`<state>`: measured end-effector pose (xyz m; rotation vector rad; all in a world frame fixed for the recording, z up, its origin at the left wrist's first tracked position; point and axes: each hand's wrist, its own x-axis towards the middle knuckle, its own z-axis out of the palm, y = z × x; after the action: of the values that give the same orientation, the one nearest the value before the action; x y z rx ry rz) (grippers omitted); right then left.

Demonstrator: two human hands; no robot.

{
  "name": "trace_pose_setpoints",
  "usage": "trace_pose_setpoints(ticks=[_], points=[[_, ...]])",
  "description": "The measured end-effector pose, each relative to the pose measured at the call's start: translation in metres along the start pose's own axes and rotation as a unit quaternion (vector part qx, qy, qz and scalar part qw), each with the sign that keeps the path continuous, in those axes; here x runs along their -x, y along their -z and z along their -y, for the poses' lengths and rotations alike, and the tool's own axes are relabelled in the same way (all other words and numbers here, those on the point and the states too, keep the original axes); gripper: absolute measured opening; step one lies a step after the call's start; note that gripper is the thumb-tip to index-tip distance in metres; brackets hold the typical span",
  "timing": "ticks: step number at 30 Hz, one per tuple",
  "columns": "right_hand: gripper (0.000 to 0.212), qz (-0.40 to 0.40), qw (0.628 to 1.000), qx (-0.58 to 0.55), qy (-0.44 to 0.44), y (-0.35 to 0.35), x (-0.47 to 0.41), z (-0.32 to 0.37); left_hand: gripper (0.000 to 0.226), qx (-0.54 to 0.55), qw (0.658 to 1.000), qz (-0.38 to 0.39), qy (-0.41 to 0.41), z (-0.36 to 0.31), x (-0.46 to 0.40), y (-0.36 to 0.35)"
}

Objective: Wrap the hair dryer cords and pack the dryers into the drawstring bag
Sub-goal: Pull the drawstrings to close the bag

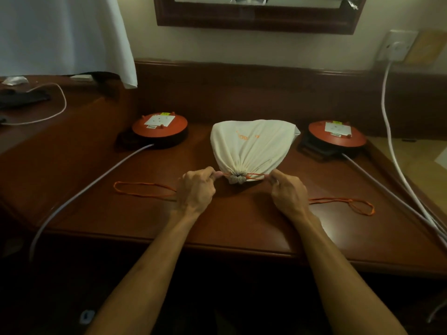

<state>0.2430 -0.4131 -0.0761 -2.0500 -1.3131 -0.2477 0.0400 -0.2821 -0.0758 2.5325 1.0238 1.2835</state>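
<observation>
a big dark brown wooden desk [242,228] holds a full cream cloth drawstring bag [251,146] in the middle, its mouth pulled tight. 2 round red cord reels [160,125] sit on either side of it. the left hand [197,189] and right hand [287,192] are closed, each pinching the thin orange drawstring [254,175].
</observation>
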Motion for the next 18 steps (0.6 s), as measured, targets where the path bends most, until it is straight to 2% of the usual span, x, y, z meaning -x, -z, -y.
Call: trace_pose_setpoints(ticks=[3,5,8,11,14,18], points=[[0.025,0.018,1.000,0.009,0.014,-0.002,0.001,-0.001,0.028,0.033,0.998,0.023,0.041,0.002,0.000,0.003],[0.025,0.057,0.998,-0.008,0.008,0.001,0.002,-0.004,0.026,0.090,0.991,0.074,0.068,0.002,-0.001,0.009],[0.029,0.142,0.985,-0.095,-0.023,0.024,0.003,-0.010,0.028,0.103,0.977,0.169,0.082,0.003,-0.010,0.033],[0.033,0.186,0.968,-0.164,-0.046,0.062,-0.002,-0.013,0.031,0.085,0.972,0.211,0.061,-0.002,-0.022,0.054],[0.020,0.233,0.944,-0.209,-0.104,0.092,-0.023,-0.016,0.035,0.050,0.969,0.237,0.044,-0.017,-0.049,0.060],[0.035,0.264,0.930,-0.221,-0.129,0.141,-0.072,-0.014,0.035,-0.023,0.952,0.304,0.022,-0.039,-0.114,0.074]])
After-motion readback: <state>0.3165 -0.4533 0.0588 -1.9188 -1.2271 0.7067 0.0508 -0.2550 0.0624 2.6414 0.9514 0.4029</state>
